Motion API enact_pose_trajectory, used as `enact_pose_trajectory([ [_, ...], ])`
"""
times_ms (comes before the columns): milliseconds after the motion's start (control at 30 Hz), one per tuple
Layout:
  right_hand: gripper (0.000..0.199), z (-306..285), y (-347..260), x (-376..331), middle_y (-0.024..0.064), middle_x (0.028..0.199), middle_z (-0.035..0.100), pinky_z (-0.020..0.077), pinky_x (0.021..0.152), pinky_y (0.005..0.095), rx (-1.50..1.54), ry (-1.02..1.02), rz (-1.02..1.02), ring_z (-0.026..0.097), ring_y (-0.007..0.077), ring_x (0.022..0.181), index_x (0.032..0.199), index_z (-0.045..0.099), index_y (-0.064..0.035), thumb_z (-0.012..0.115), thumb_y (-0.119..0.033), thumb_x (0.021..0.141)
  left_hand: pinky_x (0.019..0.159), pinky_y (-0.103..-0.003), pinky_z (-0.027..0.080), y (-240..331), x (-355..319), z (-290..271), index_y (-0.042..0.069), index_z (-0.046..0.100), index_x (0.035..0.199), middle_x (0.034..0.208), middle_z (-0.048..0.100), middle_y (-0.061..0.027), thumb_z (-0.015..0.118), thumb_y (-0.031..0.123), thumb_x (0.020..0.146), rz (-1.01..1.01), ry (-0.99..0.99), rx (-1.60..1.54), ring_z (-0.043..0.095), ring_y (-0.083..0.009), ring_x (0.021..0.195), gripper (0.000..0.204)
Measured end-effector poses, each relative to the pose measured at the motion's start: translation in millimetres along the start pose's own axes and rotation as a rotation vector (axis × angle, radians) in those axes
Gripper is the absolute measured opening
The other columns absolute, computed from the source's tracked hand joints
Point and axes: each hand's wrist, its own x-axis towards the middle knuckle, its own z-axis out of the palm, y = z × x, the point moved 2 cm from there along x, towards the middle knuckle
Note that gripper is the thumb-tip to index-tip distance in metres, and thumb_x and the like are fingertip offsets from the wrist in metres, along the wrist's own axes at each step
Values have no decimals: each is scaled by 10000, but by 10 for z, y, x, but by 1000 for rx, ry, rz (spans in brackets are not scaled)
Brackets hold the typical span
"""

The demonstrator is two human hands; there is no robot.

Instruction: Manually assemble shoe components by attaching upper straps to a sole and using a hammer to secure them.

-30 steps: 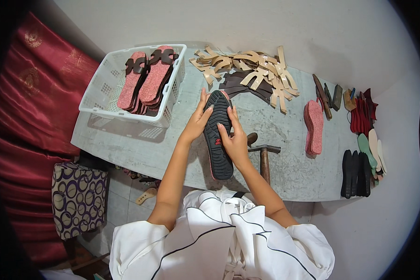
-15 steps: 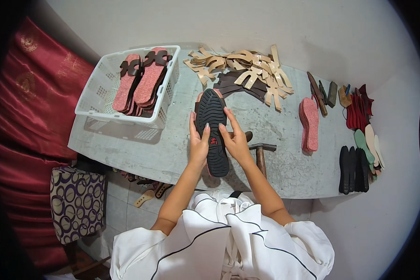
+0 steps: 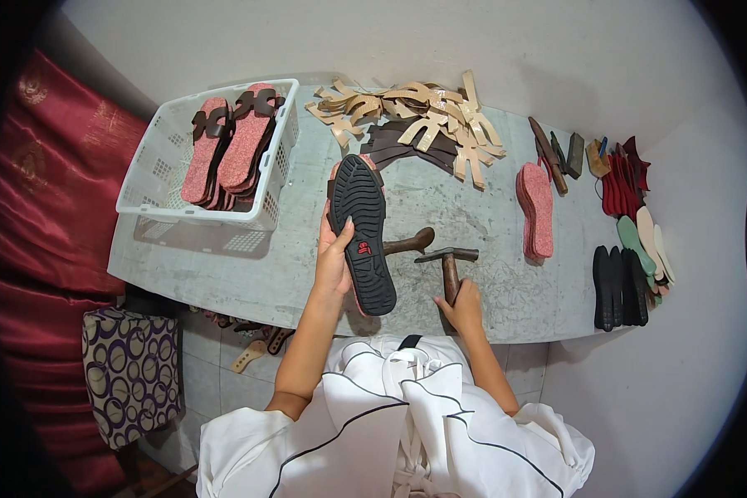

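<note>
Grey table (image 3: 506,299) beneath white basket (image 3: 279,172), tan straps (image 3: 446,105), pink insoles (image 3: 539,212)

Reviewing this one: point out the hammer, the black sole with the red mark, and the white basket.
Hammer (image 3: 450,275): head view, upper part of the handle.
Black sole (image 3: 364,222): head view, middle of the ridged tread.
White basket (image 3: 279,170): head view, perforated right side wall.

You have a red curtain (image 3: 37,249) at your left, with a patterned box (image 3: 131,373) beside its near part. At your table's (image 3: 506,290) far left, a white basket (image 3: 279,170) holds sandals (image 3: 247,143). Far in the middle, tan straps (image 3: 427,98) partly cover brown straps (image 3: 407,148). To your right lie pink insoles (image 3: 537,212); farther right, red pieces (image 3: 619,184) sit beyond black soles (image 3: 608,286).
</note>
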Motion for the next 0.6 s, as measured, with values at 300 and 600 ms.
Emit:
enact_pose_trajectory([
  [300,440,-188,-151,106,230,805,571,454,638,421,295,16,107,569,363,706,1080,411,20,621,-221,779,840,-324,494,55,50,-30,79,262,1338,1194,483,-127,466,23,868,-15,-40,2,549,-205,1016,516],
  [600,426,-907,-1077,416,85,800,504,456,517,246,1027,2,-650,511,133,671,1186,370,-5,549,-131,821,802,-308,509,94,57,-28,81,285,1332,1177,500,-113,486,20,859,-28,-31,-2,560,-186,993,516],
])
